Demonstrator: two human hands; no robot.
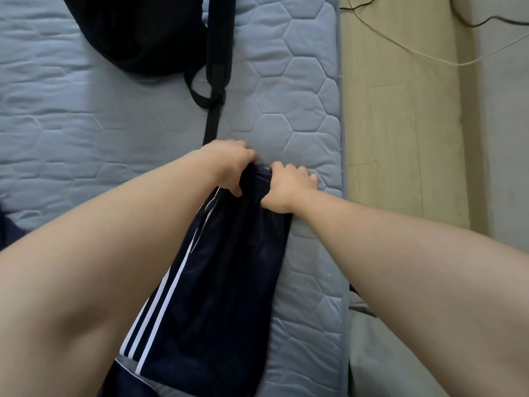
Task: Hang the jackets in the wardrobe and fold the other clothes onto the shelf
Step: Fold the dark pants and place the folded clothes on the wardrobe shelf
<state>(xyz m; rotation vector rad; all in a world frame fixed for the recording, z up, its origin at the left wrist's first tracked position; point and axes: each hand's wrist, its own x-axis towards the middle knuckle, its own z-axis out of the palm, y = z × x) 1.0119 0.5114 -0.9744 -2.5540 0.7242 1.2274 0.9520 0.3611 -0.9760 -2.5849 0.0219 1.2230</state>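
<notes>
A navy striped garment (229, 267) lies flat on a blue-grey quilted mattress (86, 124), near the mattress's right edge. It is dark sportswear with three white stripes down one side; whether it is shorts or trousers cannot be told. Its long axis runs lengthwise along the mattress, tilted a little. The gathered, elastic-looking end points away from the person, and the striped lower end points back toward them, angling to the mattress's left.

Both hands meet at that far, gathered end, close together with only the bunched fabric between them. The left hand (229, 167) has its fingers curled over the top of the fabric and its thumb pressed on the near side, gripping it. The right hand (286, 187) grips the opposite corner of the same end, its first fingers curled into the cloth while its outer fingers lie lower, against the mattress surface. Both bare forearms stretch out over the mattress, one on each side of the garment.

Further up the mattress, toward its far end, rests a black backpack (137, 32). One black strap (213, 116) trails from it down the middle of the mattress, ending just behind the left hand.

At the mattress's left edge a bit of dark cloth (8, 224) shows.

Beyond the mattress's right edge is a beige floor (395, 138), crossed by a white cable (415, 50) and a black cable (486, 22).
</notes>
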